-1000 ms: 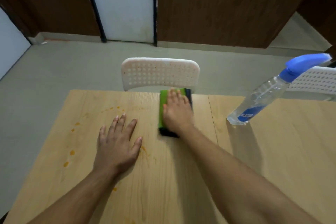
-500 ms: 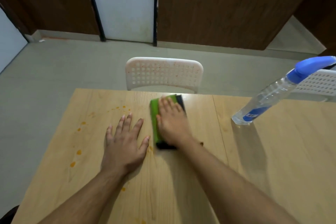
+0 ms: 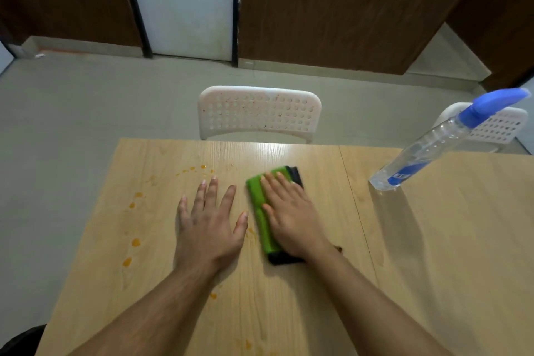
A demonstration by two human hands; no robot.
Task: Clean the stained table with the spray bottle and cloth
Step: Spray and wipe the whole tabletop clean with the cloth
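Wood grain: a pale wood-look desk fills the lower frame, with a thin seam running from the far edge toward the lower right.
Stains: orange stains are scattered over the desk's left part, from the upper centre-left down the left side; a few more are seen low in the frame between the forearms.
Cloth: a folded green cloth with a dark underside lies at the desk's centre, just right of the left hand.
Right hand: the right hand is laid flat on the cloth, fingers straight and together, pressing it to the desk.
Left hand: the left hand is spread palm-down on the bare desk, fingers apart, nothing held.
Spray bottle: a clear spray bottle with a blue head stands at the right of the frame, well apart from both hands.
Room: a white perforated chair is set at the desk's far edge, a second one at the upper right; a grey floor, dark wood panels and a pale door lie beyond.
Hidden: much of the cloth is covered by the right hand; the second chair is partly hidden by the bottle; a dark shape at the lower left corner cannot be made out.
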